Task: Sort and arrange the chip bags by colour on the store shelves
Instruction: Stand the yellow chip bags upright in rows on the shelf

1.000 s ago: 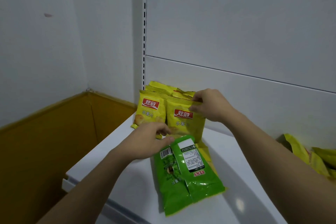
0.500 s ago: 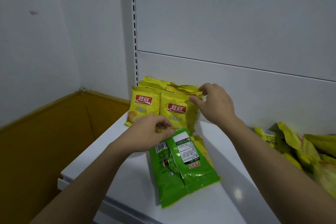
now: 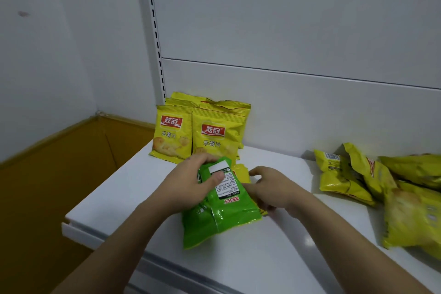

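Gripping the top of the green bag (image 3: 222, 219), the left hand (image 3: 191, 184) has its thumb on the white label and its fingers curled over the upper edge. A second ago it only rested there. The right hand (image 3: 272, 186), which was steadying the standing yellow bags (image 3: 198, 131) beyond both hands, has left them and come down just beside the green bag. Its curled fingers are at the flat yellow bag (image 3: 242, 172) lying under the green one; whether they pinch it I cannot tell. The standing row holds upright unaided, so that group looks settled. The likely step now is parting green from yellow on the shelf (image 3: 133, 193). Loose yellow bags (image 3: 358, 174) wait further out past the right hand.
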A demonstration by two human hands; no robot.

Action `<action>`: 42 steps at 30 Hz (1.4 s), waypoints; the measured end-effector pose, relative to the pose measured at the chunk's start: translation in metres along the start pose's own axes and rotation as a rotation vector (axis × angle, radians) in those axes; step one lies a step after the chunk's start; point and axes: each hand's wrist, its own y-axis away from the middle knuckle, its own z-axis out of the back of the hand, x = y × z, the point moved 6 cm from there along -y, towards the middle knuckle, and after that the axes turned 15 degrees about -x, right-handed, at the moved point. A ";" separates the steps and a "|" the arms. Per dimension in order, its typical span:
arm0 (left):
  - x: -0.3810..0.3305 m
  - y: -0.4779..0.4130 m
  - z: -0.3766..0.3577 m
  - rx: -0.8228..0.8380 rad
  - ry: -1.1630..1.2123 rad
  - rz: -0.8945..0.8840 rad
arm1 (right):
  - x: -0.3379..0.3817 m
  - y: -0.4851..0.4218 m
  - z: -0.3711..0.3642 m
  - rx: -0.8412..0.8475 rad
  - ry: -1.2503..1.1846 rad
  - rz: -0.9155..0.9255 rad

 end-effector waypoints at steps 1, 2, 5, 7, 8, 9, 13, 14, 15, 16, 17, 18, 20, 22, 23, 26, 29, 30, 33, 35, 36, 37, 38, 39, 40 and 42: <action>-0.001 0.004 -0.002 -0.034 0.011 0.006 | -0.002 -0.001 0.000 -0.026 -0.035 -0.001; -0.002 0.007 -0.003 -0.059 0.027 0.011 | -0.005 -0.001 0.002 -0.052 -0.051 0.001; -0.007 0.015 -0.007 -0.058 0.055 -0.001 | -0.016 0.002 0.025 -0.105 -0.084 -0.016; -0.011 0.020 -0.012 -0.044 0.038 -0.009 | -0.024 0.006 0.053 -0.137 -0.090 -0.021; -0.011 0.021 -0.016 -0.035 0.015 -0.009 | -0.026 0.007 0.068 -0.166 -0.086 -0.009; -0.012 0.024 -0.021 -0.026 -0.013 -0.008 | -0.028 0.010 0.085 -0.209 -0.090 0.010; -0.020 0.026 -0.040 -0.033 -0.088 -0.024 | -0.026 0.021 0.140 -0.401 -0.255 0.090; -0.024 0.025 -0.045 -0.048 -0.098 -0.033 | -0.026 0.023 0.148 -0.430 -0.311 0.094; -0.029 0.023 -0.050 -0.063 -0.104 -0.044 | -0.029 0.024 0.153 -0.446 -0.370 0.088; -0.034 0.022 -0.056 -0.072 -0.105 -0.050 | -0.031 0.025 0.156 -0.450 -0.428 0.081; -0.039 0.022 -0.062 -0.074 -0.101 -0.054 | -0.033 0.026 0.157 -0.450 -0.479 0.077; -0.044 0.022 -0.068 -0.068 -0.092 -0.057 | -0.035 0.027 0.157 -0.446 -0.518 0.073; -0.056 0.021 -0.079 -0.067 -0.036 -0.069 | -0.042 0.026 0.157 -0.439 -0.578 0.061; -0.068 0.015 -0.080 -0.094 0.071 -0.047 | -0.045 0.026 0.157 -0.440 -0.630 0.059; -0.074 0.010 -0.078 -0.105 0.142 -0.004 | -0.046 0.025 0.157 -0.447 -0.659 0.064; -0.088 -0.006 -0.080 0.011 0.402 0.179 | -0.042 0.021 0.154 -0.487 -0.727 0.101; -0.097 -0.019 -0.089 0.128 0.550 0.226 | -0.036 0.015 0.145 -0.508 -0.765 0.110; -0.096 -0.024 -0.088 0.117 0.584 0.225 | -0.035 0.011 0.142 -0.510 -0.773 0.104; -0.082 -0.041 -0.081 0.063 0.612 0.179 | -0.029 0.004 0.142 -0.555 -0.766 0.108; -0.071 -0.051 -0.078 0.074 0.602 0.137 | -0.021 0.000 0.146 -0.613 -0.768 0.115; -0.067 -0.055 -0.078 0.094 0.600 0.116 | -0.015 -0.002 0.148 -0.642 -0.754 0.120; -0.063 -0.058 -0.078 0.113 0.599 0.097 | -0.009 -0.004 0.148 -0.667 -0.728 0.132; -0.061 -0.060 -0.077 0.125 0.608 0.080 | -0.003 -0.005 0.148 -0.685 -0.704 0.146; -0.059 -0.062 -0.077 0.129 0.621 0.074 | 0.002 -0.007 0.148 -0.704 -0.687 0.154; -0.056 -0.062 -0.077 0.128 0.639 0.075 | 0.006 -0.008 0.148 -0.718 -0.681 0.149; -0.050 -0.060 -0.076 0.125 0.680 0.100 | 0.010 -0.009 0.146 -0.730 -0.678 0.131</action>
